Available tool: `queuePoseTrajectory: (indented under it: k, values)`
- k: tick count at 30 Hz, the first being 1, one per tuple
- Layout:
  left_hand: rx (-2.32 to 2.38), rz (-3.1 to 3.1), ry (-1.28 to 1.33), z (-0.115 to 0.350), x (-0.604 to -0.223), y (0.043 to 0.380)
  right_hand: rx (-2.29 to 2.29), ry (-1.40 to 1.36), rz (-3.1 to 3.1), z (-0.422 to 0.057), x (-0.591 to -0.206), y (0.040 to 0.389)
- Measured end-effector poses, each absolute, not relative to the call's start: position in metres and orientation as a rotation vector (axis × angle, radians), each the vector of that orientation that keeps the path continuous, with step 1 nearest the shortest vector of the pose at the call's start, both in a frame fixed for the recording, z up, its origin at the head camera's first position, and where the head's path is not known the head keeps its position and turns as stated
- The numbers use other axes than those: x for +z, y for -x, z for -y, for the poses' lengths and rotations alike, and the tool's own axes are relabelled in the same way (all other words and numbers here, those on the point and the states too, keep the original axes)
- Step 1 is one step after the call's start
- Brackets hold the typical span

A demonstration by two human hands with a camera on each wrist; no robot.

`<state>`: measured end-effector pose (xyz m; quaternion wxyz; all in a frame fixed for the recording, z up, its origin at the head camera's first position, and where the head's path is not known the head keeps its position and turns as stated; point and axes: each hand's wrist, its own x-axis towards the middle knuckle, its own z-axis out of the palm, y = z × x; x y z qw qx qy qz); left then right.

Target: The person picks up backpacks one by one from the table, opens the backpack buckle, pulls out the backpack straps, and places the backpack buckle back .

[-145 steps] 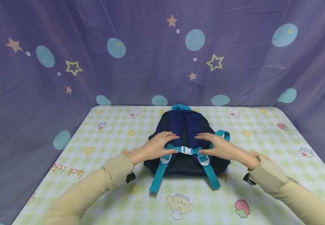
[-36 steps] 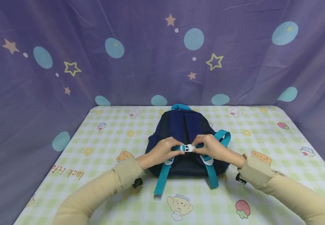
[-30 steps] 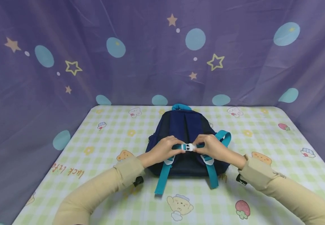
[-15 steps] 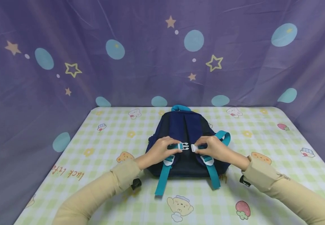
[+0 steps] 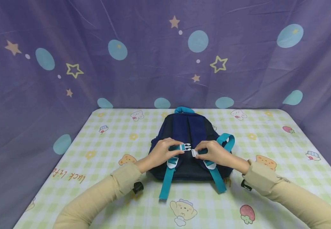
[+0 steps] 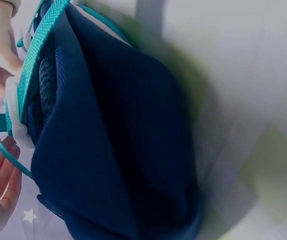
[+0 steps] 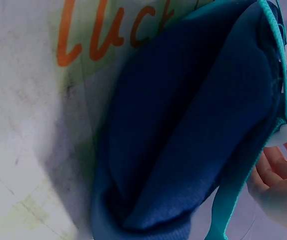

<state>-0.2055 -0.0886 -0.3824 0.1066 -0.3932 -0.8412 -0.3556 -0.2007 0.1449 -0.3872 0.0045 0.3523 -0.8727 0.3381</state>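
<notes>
A navy and black backpack [image 5: 179,125] lies on the table with its shoulder straps facing up. My left hand [image 5: 161,152] pinches the pronged half of a white side-release buckle [image 5: 186,147] on its teal strap, between thumb and fingers. In my right hand [image 5: 215,153] is the socket half of the buckle [image 5: 194,153], also pinched. The two halves are apart by a small gap, the socket sitting slightly lower. Both wrist views show the backpack's side and part of each hand; the buckle halves are not distinguishable there.
White strap adjusters [image 5: 172,163] sit below the hands, with loose teal strap ends [image 5: 166,184] hanging over the bag's near edge. A teal strap loop [image 5: 226,140] stands out at the right. A checked cloth [image 5: 102,178] covers the table; a purple curtain [image 5: 154,79] hangs behind.
At first both hands hovered open at the joined buckle; then they pinched its two sides. The halves came apart, and since then the socket half has moved left and down with the right hand.
</notes>
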Motion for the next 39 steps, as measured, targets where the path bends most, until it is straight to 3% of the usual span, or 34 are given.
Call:
queuePoseTrajectory:
  k: [13, 23, 39]
  values:
    - [-1.048, 2.457, 1.174, 0.091, -0.381, 0.208, 1.127, -1.039, 2.770, -0.147, -0.378, 0.202]
    - [-1.049, 2.473, 1.173, 0.091, -0.379, 0.208, 1.610, -0.832, 2.763, -0.145, -0.369, 0.205]
    - [-1.057, 2.430, 1.210, 0.090, -0.382, 0.209, 1.984, -0.722, 2.696, -0.134, -0.369, 0.205]
